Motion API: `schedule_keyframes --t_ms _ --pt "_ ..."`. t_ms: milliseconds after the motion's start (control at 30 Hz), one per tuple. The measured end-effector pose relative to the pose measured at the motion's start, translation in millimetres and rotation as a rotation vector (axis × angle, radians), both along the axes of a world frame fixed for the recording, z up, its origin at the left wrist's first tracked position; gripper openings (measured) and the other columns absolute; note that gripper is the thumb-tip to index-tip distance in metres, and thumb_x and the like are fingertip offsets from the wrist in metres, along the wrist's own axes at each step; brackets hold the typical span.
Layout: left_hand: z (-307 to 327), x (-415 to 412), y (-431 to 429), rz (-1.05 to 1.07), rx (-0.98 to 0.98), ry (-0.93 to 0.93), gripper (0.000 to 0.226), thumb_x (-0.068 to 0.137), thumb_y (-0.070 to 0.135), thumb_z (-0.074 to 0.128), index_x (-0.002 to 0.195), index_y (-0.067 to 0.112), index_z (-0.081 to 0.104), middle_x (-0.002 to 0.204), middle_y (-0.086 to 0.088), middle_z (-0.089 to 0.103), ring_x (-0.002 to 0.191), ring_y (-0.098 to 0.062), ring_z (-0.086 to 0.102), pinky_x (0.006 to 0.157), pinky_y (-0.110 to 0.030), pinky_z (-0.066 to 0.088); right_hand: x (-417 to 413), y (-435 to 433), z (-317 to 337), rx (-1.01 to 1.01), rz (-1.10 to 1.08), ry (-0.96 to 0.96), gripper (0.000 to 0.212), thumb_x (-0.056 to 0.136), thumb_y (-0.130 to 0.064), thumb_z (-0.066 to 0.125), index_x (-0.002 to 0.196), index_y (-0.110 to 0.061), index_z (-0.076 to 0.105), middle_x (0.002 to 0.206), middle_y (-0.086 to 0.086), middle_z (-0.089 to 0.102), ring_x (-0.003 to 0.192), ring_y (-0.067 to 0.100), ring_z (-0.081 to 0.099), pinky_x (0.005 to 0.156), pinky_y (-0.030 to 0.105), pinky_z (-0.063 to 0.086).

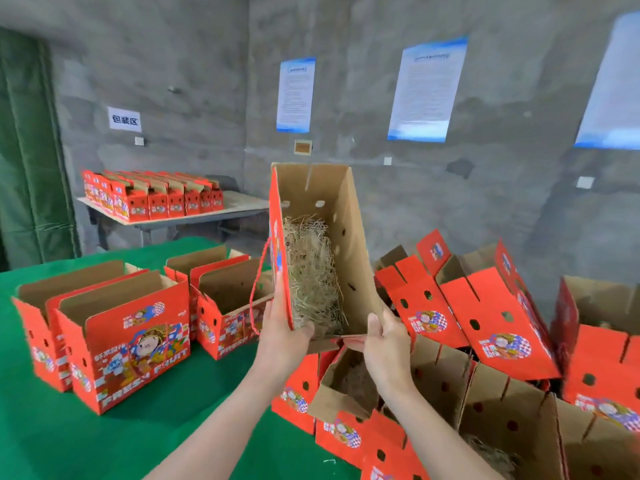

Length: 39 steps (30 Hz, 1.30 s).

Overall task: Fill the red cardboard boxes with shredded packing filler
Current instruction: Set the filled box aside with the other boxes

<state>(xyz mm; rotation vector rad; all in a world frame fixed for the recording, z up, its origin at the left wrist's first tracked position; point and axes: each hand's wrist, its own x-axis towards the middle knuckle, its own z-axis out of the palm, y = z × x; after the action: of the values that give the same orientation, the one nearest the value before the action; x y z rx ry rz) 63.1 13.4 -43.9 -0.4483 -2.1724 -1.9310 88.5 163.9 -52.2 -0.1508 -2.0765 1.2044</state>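
I hold a red cardboard box [349,244] in the air at the centre, tipped so its open brown inside faces me. Straw-coloured shredded filler [313,271] lies inside it. My left hand [282,336] grips the box's red left wall near the bottom corner, beside a red rope handle [258,289]. My right hand [386,344] grips the lower right edge. Open red boxes [138,337] stand upright on the green table [69,438] at left. More filler [498,455] shows in a box at the lower right.
A jumbled pile of open red boxes [498,317] fills the right side and foreground. At the back left, a row of red boxes [152,195] stands on a grey table [239,204]. Behind are a concrete wall with posters [427,88] and a green curtain [31,150].
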Motion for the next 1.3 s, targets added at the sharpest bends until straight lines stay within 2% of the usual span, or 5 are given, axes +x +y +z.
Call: schedule_keyframes --t_ms 267,500,833,1167,1300 --pt "26.5 -150.5 -4.8 -0.07 0.268 -0.227 0.062 0.097 -0.001 0.027 0.135 0.047 0.038 0.133 0.006 0.047 0.114 -0.025 0.051 0.064 -0.037 0.058 -109.3 -4.9 22.8 0.286 0.177 -0.076 0.089 0.089 -0.025 0.058 0.142 -0.047 -0.01 0.156 -0.001 0.0 0.13 0.02 0.038 0.096 0.028 0.044" --pt "29.6 -266.2 7.2 -0.256 0.246 -0.248 0.056 0.099 0.002 0.029 0.134 0.045 0.04 0.119 0.014 0.047 0.085 -0.007 0.052 0.063 -0.036 0.057 -209.6 2.3 37.3 0.582 -0.273 -0.45 0.026 0.084 -0.029 0.066 0.105 -0.015 0.061 0.122 0.015 0.046 0.102 0.035 0.056 0.087 0.034 0.043" --pt "1.7 -364.9 41.2 -0.555 0.064 -0.373 0.062 0.08 0.058 0.055 0.134 0.031 0.04 0.136 0.004 0.048 0.107 -0.011 0.058 0.082 -0.041 0.047 -313.3 39.3 59.1 0.738 -0.506 -0.419 0.03 0.088 -0.039 0.058 0.098 -0.011 0.062 0.1 0.016 0.065 0.097 0.036 0.059 0.068 0.033 0.041" --pt "-27.6 -408.5 80.2 -0.39 -0.316 -0.306 0.022 0.093 0.034 0.054 0.107 0.017 0.051 0.106 -0.001 0.061 0.075 -0.004 0.053 0.054 -0.024 0.039 -298.9 71.4 -2.0 0.134 -0.461 0.061 0.035 0.076 -0.014 0.073 0.098 -0.01 0.046 0.097 0.004 0.052 0.086 0.024 0.053 0.078 0.036 0.044" --pt "-43.9 -403.3 87.3 -0.433 -0.282 -0.317 0.026 0.094 0.04 0.049 0.11 0.019 0.048 0.099 0.001 0.063 0.087 -0.014 0.062 0.072 -0.034 0.052 -294.4 54.5 -64.9 0.459 -0.419 -0.106 0.013 0.088 -0.017 0.056 0.1 -0.014 0.052 0.104 0.001 0.047 0.083 0.025 0.058 0.066 0.036 0.046"
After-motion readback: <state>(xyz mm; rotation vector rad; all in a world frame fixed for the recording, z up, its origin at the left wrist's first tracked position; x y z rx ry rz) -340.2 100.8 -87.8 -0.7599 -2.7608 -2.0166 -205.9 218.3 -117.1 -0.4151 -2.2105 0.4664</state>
